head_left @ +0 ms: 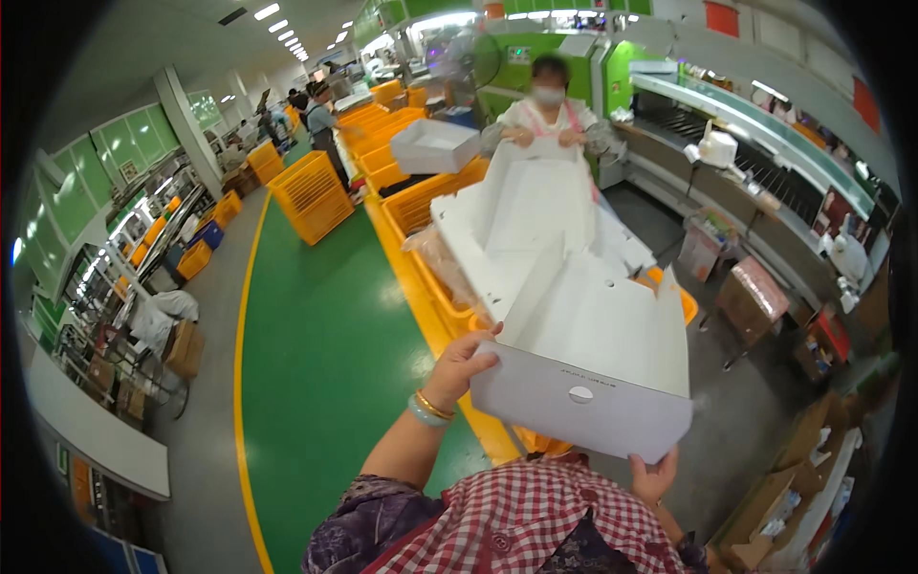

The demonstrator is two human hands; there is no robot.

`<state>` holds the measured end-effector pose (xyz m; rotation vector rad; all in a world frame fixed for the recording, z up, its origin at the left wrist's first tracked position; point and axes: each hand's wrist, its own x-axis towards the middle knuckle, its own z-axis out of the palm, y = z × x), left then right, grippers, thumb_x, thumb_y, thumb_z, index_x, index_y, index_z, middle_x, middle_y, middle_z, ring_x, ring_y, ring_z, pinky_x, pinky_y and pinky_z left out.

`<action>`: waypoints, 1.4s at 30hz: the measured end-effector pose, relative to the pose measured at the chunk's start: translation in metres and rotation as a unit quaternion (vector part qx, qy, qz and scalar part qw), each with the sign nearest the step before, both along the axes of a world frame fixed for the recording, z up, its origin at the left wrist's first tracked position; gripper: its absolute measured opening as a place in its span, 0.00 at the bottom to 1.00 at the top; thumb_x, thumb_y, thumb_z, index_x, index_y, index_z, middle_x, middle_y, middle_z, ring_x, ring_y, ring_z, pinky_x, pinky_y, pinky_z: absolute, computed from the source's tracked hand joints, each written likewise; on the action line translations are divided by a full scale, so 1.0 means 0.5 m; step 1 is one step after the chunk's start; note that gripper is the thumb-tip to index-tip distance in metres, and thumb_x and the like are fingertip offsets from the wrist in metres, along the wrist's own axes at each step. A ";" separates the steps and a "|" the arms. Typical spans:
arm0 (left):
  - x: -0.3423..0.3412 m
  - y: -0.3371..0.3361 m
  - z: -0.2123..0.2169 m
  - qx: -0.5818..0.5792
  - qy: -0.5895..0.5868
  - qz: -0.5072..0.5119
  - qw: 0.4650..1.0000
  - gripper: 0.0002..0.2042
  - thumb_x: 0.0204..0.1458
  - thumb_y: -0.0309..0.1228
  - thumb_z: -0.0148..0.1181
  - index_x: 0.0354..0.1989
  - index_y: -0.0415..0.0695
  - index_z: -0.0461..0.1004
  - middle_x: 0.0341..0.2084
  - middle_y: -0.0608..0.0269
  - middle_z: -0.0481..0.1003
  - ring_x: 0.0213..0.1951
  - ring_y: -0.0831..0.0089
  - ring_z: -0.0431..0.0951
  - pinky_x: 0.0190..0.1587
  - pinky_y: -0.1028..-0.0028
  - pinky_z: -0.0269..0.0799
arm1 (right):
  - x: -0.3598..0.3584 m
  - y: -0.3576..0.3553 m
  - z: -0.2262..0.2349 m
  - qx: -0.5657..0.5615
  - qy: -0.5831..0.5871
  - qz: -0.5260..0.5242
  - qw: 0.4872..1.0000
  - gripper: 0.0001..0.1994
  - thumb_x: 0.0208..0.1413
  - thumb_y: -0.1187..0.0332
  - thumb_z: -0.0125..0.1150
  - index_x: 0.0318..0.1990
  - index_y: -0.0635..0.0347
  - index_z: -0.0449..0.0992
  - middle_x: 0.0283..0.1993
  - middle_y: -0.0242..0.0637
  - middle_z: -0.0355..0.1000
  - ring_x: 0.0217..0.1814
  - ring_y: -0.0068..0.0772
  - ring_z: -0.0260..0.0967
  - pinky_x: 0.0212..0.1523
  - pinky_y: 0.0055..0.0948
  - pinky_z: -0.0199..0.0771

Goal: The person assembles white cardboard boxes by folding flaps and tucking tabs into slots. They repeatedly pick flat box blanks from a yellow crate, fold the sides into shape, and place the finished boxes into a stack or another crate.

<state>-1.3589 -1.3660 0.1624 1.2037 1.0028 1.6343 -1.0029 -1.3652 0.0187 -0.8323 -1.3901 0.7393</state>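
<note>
A white cardboard box [602, 325], partly folded, is held up in front of my body; a round hole shows in its near wall. At the box's near left corner, my left hand [463, 366] grips the edge with the thumb on top. My right hand [655, 475] pinches the lower edge at the right, its fingers partly hidden behind the cardboard. Just beyond lies another white cardboard piece [535, 206], which a co-worker [550, 115] grasps at its far end with both hands. Flat white sheets [469, 253] lie beneath it, over yellow crates.
A yellow crate [311, 198] stands on the green floor at left. More yellow crates [382, 143] line up beyond, with a white box [435, 145] on top. On the right are a conveyor machine [765, 143], a wrapped carton [751, 298] and open cardboard boxes [789, 478].
</note>
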 end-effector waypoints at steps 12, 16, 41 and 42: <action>-0.095 -0.106 -0.157 -0.083 0.107 0.040 0.990 0.07 0.51 0.29 0.56 0.23 0.44 0.69 0.22 0.73 0.69 0.32 0.84 0.68 0.69 0.63 0.35 | -0.025 0.066 0.125 0.109 -0.274 0.060 0.954 0.38 0.32 0.62 0.76 0.54 0.62 0.64 0.59 0.53 0.61 0.45 0.42 0.70 0.42 0.31 0.73; -0.113 -0.120 -0.181 -0.114 0.122 0.021 0.986 0.07 0.51 0.28 0.55 0.23 0.43 0.68 0.22 0.72 0.70 0.35 0.84 0.68 0.69 0.64 0.37 | -0.027 0.070 0.160 0.156 -0.290 0.062 0.942 0.32 0.31 0.61 0.76 0.47 0.62 0.69 0.58 0.54 0.62 0.43 0.44 0.71 0.43 0.31 0.74; -0.016 -0.088 -0.310 -0.075 0.612 0.088 0.782 0.09 0.51 0.33 0.57 0.36 0.41 0.71 0.20 0.62 0.72 0.29 0.63 0.73 0.56 0.61 0.57 | -0.016 0.041 -0.088 -0.069 -0.385 0.046 0.919 0.13 0.45 0.61 0.64 0.24 0.61 0.71 0.25 0.38 0.67 0.30 0.41 0.65 0.31 0.35 0.65; -0.008 -0.083 -0.303 -0.082 0.613 0.089 0.781 0.08 0.51 0.33 0.57 0.34 0.41 0.71 0.22 0.62 0.73 0.30 0.63 0.74 0.56 0.60 0.57 | -0.012 0.046 -0.097 -0.079 -0.384 0.051 0.919 0.13 0.45 0.61 0.64 0.24 0.61 0.71 0.24 0.39 0.67 0.30 0.41 0.64 0.30 0.35 0.65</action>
